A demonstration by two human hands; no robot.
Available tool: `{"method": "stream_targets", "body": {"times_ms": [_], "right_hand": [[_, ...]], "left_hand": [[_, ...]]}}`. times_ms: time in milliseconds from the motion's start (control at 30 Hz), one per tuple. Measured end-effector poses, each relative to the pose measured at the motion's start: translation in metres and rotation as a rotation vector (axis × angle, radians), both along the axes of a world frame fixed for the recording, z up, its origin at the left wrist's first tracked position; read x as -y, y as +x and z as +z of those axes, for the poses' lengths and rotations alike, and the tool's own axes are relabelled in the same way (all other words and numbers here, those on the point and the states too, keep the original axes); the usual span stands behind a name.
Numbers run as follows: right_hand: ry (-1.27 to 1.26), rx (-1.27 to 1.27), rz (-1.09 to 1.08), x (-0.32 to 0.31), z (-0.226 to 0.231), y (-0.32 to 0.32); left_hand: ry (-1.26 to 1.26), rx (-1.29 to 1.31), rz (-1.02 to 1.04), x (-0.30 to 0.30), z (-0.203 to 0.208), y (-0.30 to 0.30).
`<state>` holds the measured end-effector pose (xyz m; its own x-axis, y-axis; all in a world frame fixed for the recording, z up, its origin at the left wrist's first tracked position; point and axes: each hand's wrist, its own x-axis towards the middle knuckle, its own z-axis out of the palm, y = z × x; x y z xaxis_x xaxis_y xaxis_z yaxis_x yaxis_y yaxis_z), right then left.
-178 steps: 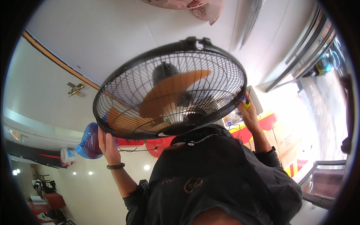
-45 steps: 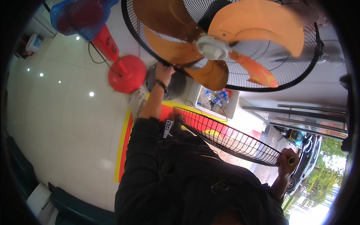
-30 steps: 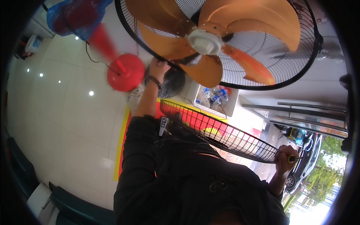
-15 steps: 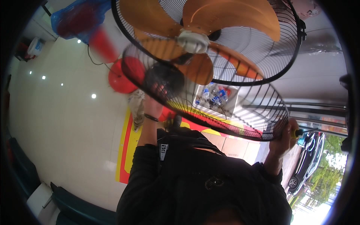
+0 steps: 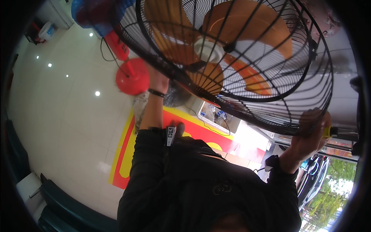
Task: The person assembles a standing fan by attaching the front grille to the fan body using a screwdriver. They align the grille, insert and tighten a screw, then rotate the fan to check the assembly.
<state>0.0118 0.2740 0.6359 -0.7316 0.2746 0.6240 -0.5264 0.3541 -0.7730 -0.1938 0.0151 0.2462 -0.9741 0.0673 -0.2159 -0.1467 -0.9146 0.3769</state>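
Observation:
A black wire fan grille (image 5: 247, 123) is held up in front of the fan, its bars crossing over the blades. Behind it show the orange fan blades (image 5: 251, 29), the pale hub (image 5: 208, 50) and the rear grille. My left hand (image 5: 158, 81) is at the held grille's left rim; its fingers are partly hidden there. At the right rim, my right hand (image 5: 309, 135) is closed around the grille's edge. A screwdriver (image 5: 328, 132) with a yellow handle also sits in that hand, its metal shaft pointing right.
A red round base (image 5: 132, 77) with a red stem stands left of my left hand. Below the grille are a black plastic bag (image 5: 177, 94) and a white box (image 5: 201, 110) of bottles. A red-yellow mat (image 5: 123, 170) lies on the tiles. Dark green seats (image 5: 73, 205) line the lower left.
Both hands have raised the grille, bringing it up over the blades and closer to the fan. My right hand has moved up and right, the screwdriver still in it.

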Motion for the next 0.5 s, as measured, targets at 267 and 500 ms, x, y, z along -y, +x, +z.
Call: {"method": "stream_targets", "body": {"times_ms": [267,500], "right_hand": [[0.287,0.016,-0.016,0.007,-0.010,-0.035],[0.419,-0.233,-0.118,0.014,-0.025,-0.068]], "left_hand": [[0.251,-0.192,-0.131,0.019,-0.028,-0.022],[-0.194,0.032,0.248,0.031,0.046,0.021]]}}
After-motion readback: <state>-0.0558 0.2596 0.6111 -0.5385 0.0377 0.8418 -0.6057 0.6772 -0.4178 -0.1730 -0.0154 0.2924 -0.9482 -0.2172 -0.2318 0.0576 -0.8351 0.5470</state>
